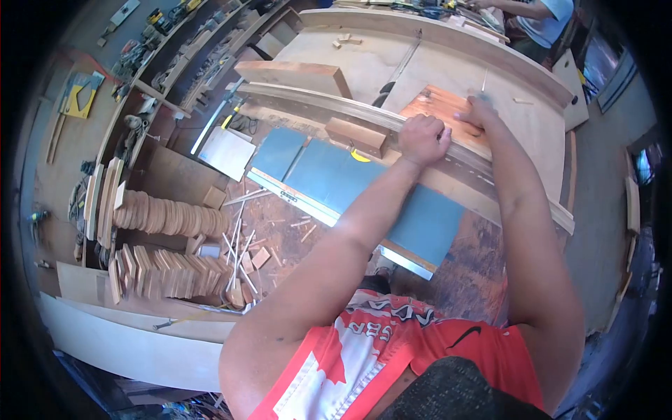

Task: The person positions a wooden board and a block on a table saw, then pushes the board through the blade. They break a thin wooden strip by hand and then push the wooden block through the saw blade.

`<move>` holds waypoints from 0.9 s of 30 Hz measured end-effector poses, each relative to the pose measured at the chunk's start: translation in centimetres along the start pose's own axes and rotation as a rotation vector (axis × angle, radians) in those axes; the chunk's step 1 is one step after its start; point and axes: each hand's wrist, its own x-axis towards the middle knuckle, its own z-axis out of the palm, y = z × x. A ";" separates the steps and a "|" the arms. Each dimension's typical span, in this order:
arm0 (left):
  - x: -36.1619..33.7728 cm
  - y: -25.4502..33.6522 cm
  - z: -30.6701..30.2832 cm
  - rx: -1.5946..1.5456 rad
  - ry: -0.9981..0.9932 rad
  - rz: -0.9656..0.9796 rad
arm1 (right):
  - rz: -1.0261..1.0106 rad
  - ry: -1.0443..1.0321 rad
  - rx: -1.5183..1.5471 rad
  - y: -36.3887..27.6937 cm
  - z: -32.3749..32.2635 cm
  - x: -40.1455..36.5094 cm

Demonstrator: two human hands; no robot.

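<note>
My left hand (425, 138) is closed over a long wooden rail (322, 105) that crosses a plywood sled. Just past the rail, my right hand (479, 116) is above a reddish-brown board (437, 103) lying on the plywood base (518, 133). Its fingers are curled, and a thin, pale, pointed thing (485, 81) sticks up beside them; blur hides what it is. A block of wood (355, 136) rests against the near side of the rail. Under it all is a blue-grey saw table (325, 175) with a yellow piece (360, 155) beside the block.
Stacked wooden pieces (168, 213) and thin offcuts (241, 241) lie at the left. A thick board (294, 75) stands on the sled's far left, near a dark slot (400, 70). Tool shelves (157, 77) line the left. Another person (542, 21) works at the top right.
</note>
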 end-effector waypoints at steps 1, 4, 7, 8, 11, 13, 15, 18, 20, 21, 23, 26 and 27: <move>0.0 0.0 -0.1 0.007 0.010 0.000 | -0.008 0.014 0.028 0.2 0.3 0.3; 0.2 -0.2 -0.2 0.039 -0.044 0.008 | -0.003 0.029 0.057 0.3 1.0 0.8; 0.1 -0.3 0.2 0.025 -0.183 -0.099 | -0.010 0.037 0.100 1.0 1.5 1.5; 0.5 -0.5 0.4 0.032 -0.172 -0.103 | -0.029 0.025 0.147 1.2 1.6 2.0; -0.1 -0.4 0.3 -0.042 -0.197 -0.097 | -0.068 0.071 0.114 1.7 2.2 2.7; -0.4 -0.6 0.7 -0.032 -0.156 -0.100 | -0.061 0.075 0.177 2.0 2.8 3.1; -0.3 -0.3 0.9 -0.021 -0.124 -0.122 | -0.053 0.058 0.237 2.3 2.9 3.5; -0.3 0.0 0.5 -0.001 -0.139 -0.161 | -0.149 0.039 0.113 2.0 2.6 3.9; -0.3 0.2 0.2 0.018 -0.225 -0.223 | -0.135 -0.038 0.092 1.3 2.3 4.0; -0.3 0.2 0.2 0.029 -0.211 -0.268 | -0.164 -0.068 0.066 1.2 2.3 4.1; -0.3 0.2 0.6 0.063 -0.299 -0.272 | -0.217 -0.023 0.006 1.3 2.5 4.5; -0.2 0.3 0.1 -0.001 -0.317 -0.250 | -0.243 -0.013 0.045 1.4 2.7 4.5; -0.9 0.4 -0.5 -0.059 -0.255 -0.179 | -0.259 -0.040 0.043 1.4 3.0 4.8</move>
